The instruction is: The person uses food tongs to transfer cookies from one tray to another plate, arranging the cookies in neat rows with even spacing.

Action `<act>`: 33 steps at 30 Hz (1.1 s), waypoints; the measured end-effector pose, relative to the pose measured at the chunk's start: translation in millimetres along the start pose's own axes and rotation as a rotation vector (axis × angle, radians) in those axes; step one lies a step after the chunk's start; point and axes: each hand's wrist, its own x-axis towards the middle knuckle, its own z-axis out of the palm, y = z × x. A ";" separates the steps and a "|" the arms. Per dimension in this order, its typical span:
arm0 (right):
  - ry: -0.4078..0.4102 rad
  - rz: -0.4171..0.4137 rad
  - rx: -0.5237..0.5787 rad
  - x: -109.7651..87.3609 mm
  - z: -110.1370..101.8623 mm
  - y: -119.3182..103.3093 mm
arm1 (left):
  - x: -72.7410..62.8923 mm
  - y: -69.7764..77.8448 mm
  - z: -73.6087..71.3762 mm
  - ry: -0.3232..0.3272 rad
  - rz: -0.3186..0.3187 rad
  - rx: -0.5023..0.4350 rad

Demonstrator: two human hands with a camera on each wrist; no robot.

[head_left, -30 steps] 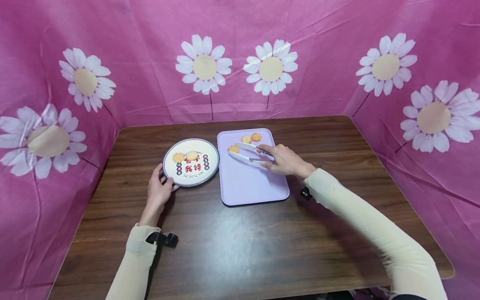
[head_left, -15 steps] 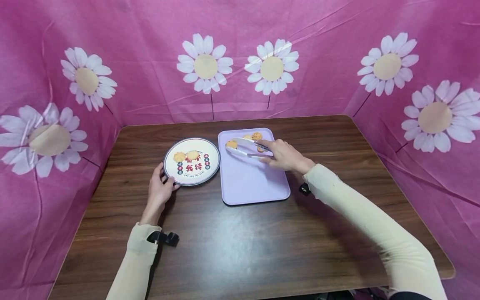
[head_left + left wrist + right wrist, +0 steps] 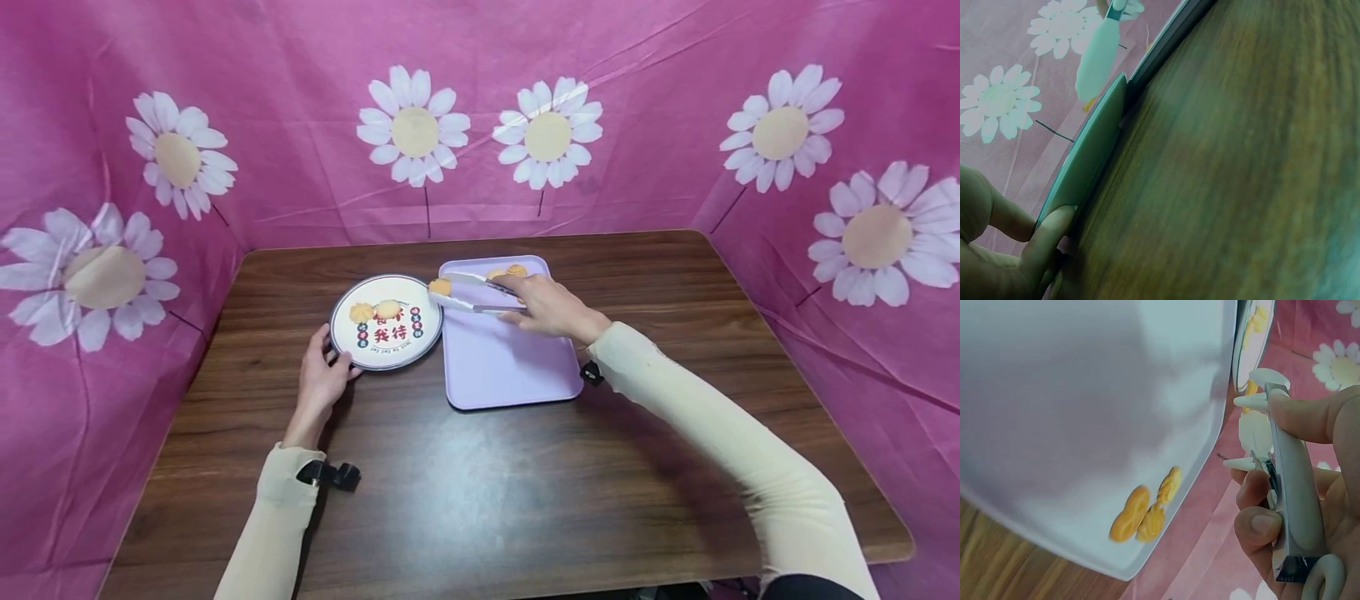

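Note:
My left hand (image 3: 321, 385) grips the near-left rim of a round white plate (image 3: 390, 357) with red and blue lettering. Two pale cookies (image 3: 387, 309) lie side by side on the plate. In my right hand (image 3: 557, 310) is a pair of tongs (image 3: 459, 305) with white tips and metal handles. A golden cookie (image 3: 439, 287) is pinched between the tips, over the border between the plate and the lilac tray (image 3: 510, 371). The right wrist view shows three cookies (image 3: 1130, 515) in a corner of the tray; my right hand partly hides them in the head view.
The tray and plate stand close beside each other on a dark wooden table (image 3: 405, 492). A pink cloth (image 3: 480, 212) printed with white daisies hangs behind the table and along both sides.
My right hand has moved left with the tongs, carrying the golden cookie from over the tray to the plate's right rim. My left hand stays at the plate.

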 end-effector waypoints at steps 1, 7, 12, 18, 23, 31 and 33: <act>0.002 -0.010 0.002 2.2 1.3 -1.5 | 0.0 -0.2 -0.2 -0.002 -0.001 0.007; -0.025 -0.014 0.000 12.4 9.9 -9.3 | -0.5 -0.9 0.0 -0.002 -0.010 0.034; -0.022 -0.037 -0.012 19.6 16.4 -14.1 | -0.1 -0.8 -0.5 0.001 -0.011 0.021; -0.036 -0.041 -0.020 26.2 18.3 -18.8 | 1.1 -0.2 -0.9 0.000 -0.018 0.020; -0.059 -0.021 -0.023 28.9 20.5 -22.3 | -1.1 -0.3 -0.8 -0.005 -0.020 0.017; -0.066 -0.005 -0.102 30.0 19.1 -31.2 | -0.7 0.7 -0.3 -0.004 -0.018 0.014; -0.062 -0.015 -0.128 30.5 17.9 -34.1 | -0.2 1.1 0.2 -0.003 -0.014 0.011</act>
